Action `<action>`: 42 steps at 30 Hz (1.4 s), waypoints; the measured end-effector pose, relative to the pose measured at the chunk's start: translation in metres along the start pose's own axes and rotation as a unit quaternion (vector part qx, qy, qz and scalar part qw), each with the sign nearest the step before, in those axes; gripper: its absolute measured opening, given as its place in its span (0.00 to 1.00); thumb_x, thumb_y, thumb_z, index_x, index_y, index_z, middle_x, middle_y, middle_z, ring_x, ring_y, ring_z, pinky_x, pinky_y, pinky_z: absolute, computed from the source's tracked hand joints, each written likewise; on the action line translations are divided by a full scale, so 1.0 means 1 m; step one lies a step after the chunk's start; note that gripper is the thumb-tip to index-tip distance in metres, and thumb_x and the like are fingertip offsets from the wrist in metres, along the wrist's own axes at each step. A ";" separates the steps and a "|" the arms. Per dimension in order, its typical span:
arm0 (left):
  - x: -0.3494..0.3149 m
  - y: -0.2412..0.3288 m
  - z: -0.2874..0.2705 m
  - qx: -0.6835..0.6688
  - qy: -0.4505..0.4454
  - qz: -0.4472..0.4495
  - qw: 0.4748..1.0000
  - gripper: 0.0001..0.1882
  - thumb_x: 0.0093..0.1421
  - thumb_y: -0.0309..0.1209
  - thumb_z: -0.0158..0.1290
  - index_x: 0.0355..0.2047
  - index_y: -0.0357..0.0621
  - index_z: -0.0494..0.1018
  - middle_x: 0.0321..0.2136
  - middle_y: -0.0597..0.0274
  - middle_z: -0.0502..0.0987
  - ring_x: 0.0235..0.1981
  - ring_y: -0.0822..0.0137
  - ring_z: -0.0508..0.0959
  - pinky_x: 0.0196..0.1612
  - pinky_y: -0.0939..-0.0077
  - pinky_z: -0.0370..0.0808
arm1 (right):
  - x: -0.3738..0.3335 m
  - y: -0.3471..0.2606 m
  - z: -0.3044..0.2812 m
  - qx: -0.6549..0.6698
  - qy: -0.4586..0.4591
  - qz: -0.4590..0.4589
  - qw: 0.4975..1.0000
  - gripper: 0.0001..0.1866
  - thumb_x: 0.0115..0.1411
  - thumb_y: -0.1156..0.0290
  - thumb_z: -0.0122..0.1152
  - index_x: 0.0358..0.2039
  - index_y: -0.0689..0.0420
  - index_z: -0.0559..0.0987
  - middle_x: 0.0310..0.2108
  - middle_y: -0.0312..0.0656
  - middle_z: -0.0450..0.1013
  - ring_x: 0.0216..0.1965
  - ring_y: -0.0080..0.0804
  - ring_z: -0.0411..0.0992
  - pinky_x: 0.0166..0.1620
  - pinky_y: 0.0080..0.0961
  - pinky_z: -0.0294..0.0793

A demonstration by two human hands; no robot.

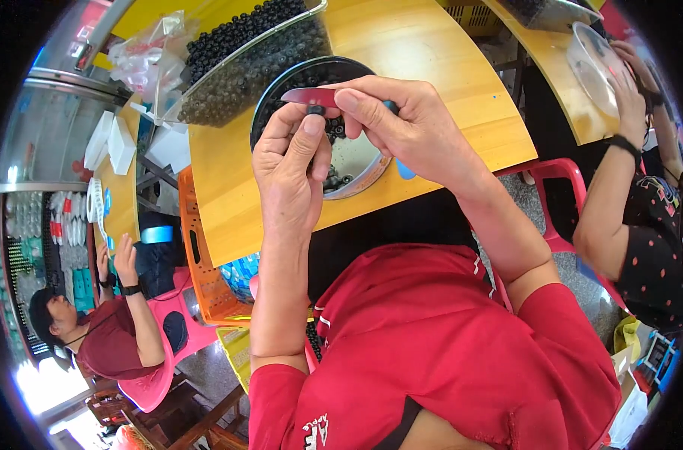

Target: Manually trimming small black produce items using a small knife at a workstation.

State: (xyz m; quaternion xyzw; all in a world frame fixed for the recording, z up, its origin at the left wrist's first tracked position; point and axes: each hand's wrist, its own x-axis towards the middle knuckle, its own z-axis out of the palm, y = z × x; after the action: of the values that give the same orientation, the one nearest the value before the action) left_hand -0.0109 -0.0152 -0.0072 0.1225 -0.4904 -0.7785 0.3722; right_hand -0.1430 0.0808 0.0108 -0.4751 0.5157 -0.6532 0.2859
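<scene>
My left hand (290,161) pinches a small round black part (316,110) between thumb and fingers, above a bowl. A small knife is in my right hand (420,131), its blade (308,96) pointing left with a reddish sheen. The thumb lies along the blade, close to the black part; whether the edge touches it I cannot tell. A dark handle end (391,106) shows behind the right fingers. Below both hands stands the round bowl (360,186), with several loose black parts (338,180) in it, partly hidden by my hands.
A clear bin (229,82) heaped with black parts stands at the far left of the wooden table (431,52). Plastic bags (157,56) lie beside it. An orange crate (199,247) is at the left. One person sits left; another at right handles a clear tub (593,71).
</scene>
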 end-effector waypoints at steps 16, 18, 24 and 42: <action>0.010 0.026 -0.005 -0.058 -0.010 -0.116 0.991 0.11 0.65 0.32 0.46 0.39 0.37 0.72 0.30 0.60 0.75 0.16 0.80 0.63 0.18 0.89 0.58 | 0.001 -0.005 -0.014 0.120 0.016 0.033 0.992 0.14 0.67 0.64 0.51 0.38 0.61 0.79 0.22 0.31 0.70 0.15 0.10 0.56 0.17 0.11 0.53; 0.020 0.033 -0.020 -0.013 -0.008 -0.128 0.992 0.11 0.65 0.33 0.45 0.38 0.37 0.72 0.29 0.61 0.75 0.16 0.80 0.62 0.18 0.89 0.58 | 0.002 -0.007 -0.016 0.104 0.047 0.036 0.993 0.14 0.67 0.64 0.51 0.41 0.62 0.79 0.24 0.32 0.71 0.14 0.09 0.55 0.16 0.11 0.50; 0.038 0.047 -0.031 0.284 -0.173 -0.210 0.920 0.12 0.62 0.28 0.47 0.42 0.35 0.74 0.24 0.67 0.72 0.19 0.80 0.63 0.21 0.86 0.58 | 0.006 -0.002 -0.020 0.091 0.052 0.045 0.993 0.15 0.67 0.65 0.50 0.45 0.61 0.78 0.24 0.31 0.70 0.15 0.09 0.54 0.17 0.11 0.50; 0.051 0.010 -0.007 0.679 -0.418 -0.086 0.597 0.08 0.53 0.31 0.52 0.31 0.39 0.75 0.24 0.49 0.77 0.30 0.50 0.78 0.35 0.60 0.72 | 0.007 0.001 -0.025 0.083 0.050 0.043 0.994 0.14 0.66 0.66 0.51 0.45 0.62 0.78 0.25 0.31 0.70 0.16 0.10 0.55 0.18 0.10 0.50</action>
State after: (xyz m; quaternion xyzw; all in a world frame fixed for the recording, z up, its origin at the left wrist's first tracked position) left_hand -0.0374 -0.0581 0.0068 0.0429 -0.9665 -0.2153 -0.1327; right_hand -0.1688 0.0847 0.0117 -0.3941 0.4929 -0.7038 0.3262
